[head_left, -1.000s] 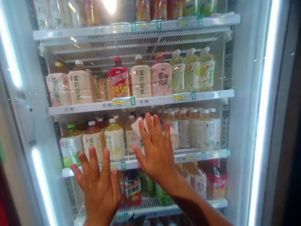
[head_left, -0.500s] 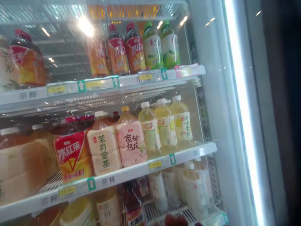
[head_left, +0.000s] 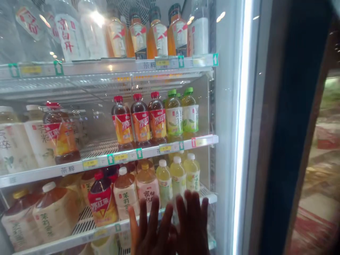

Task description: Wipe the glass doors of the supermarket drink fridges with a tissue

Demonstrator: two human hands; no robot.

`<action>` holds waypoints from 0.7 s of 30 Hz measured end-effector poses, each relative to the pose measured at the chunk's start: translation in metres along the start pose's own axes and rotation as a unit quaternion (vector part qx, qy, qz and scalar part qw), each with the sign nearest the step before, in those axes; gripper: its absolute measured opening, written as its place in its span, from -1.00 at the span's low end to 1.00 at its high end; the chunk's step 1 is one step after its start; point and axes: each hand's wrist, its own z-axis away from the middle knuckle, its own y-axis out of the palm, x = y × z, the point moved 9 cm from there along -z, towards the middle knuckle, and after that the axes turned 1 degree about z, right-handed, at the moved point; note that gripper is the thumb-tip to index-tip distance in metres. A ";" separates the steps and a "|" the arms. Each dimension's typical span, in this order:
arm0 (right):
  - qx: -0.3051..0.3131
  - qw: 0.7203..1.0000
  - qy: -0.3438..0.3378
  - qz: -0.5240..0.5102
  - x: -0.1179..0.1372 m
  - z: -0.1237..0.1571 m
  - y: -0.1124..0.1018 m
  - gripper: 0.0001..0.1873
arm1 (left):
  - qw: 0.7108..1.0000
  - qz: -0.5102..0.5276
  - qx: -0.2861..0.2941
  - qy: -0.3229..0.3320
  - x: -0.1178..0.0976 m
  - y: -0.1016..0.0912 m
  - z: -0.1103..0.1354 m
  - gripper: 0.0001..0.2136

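Note:
Both my hands rest flat on the glass door of a drinks fridge, at the bottom of the view. My left hand (head_left: pixel 148 232) has its fingers spread and pointing up, and it is open. My right hand (head_left: pixel 193 223) lies right beside it, touching it, fingers stretched up, also open. Behind the fingertips stand a pink-label bottle (head_left: pixel 147 187) and pale yellow bottles (head_left: pixel 177 175) on a wire shelf (head_left: pixel 87 221). One shelf up are red-label iced tea bottles (head_left: pixel 140 120) and green-capped tea bottles (head_left: pixel 182 113).
Orange drink bottles (head_left: pixel 156 33) line the top shelf (head_left: pixel 106 65). A bright light strip (head_left: pixel 240 141) runs down the fridge's right edge, with a dark door frame (head_left: pixel 287 141) beyond it. Another glass case (head_left: pixel 322 177) shows at the far right.
The view has swung up and to the right across the shelves. My hands left the picture half a second ago and are now back at the bottom, close together on the glass.

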 end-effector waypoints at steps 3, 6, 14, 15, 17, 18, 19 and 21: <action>0.009 1.000 0.012 -0.011 -0.023 -0.074 -0.008 -0.17 | 1.000 0.020 -0.005 -0.002 0.003 -0.012 -0.049 -0.29; -0.011 0.999 0.038 -0.025 -0.036 -0.107 -0.015 -0.16 | 1.000 -0.006 -0.012 -0.012 0.007 -0.017 -0.075 -0.33; 0.014 0.999 -0.023 -0.030 -0.015 -0.122 -0.007 -0.19 | 0.993 -0.093 0.018 0.069 0.020 -0.024 -0.082 -0.41; 0.015 0.999 -0.019 -0.031 -0.016 -0.140 -0.006 -0.20 | 0.991 -0.099 0.026 0.090 0.025 -0.026 -0.085 -0.40; 0.003 1.000 -0.001 -0.026 -0.015 -0.165 -0.008 -0.21 | 0.985 -0.108 0.044 0.130 0.034 -0.031 -0.086 -0.39; -0.002 1.000 0.009 -0.023 -0.013 -0.167 -0.009 -0.22 | 0.981 -0.111 0.050 0.149 0.040 -0.034 -0.084 -0.39; -0.003 1.000 0.015 -0.021 -0.007 -0.163 -0.009 -0.22 | 0.978 -0.115 0.056 0.165 0.046 -0.038 -0.080 -0.39; 0.010 1.000 0.000 -0.019 0.014 -0.144 -0.005 -0.22 | 0.975 -0.124 0.067 0.170 0.063 -0.049 -0.069 -0.37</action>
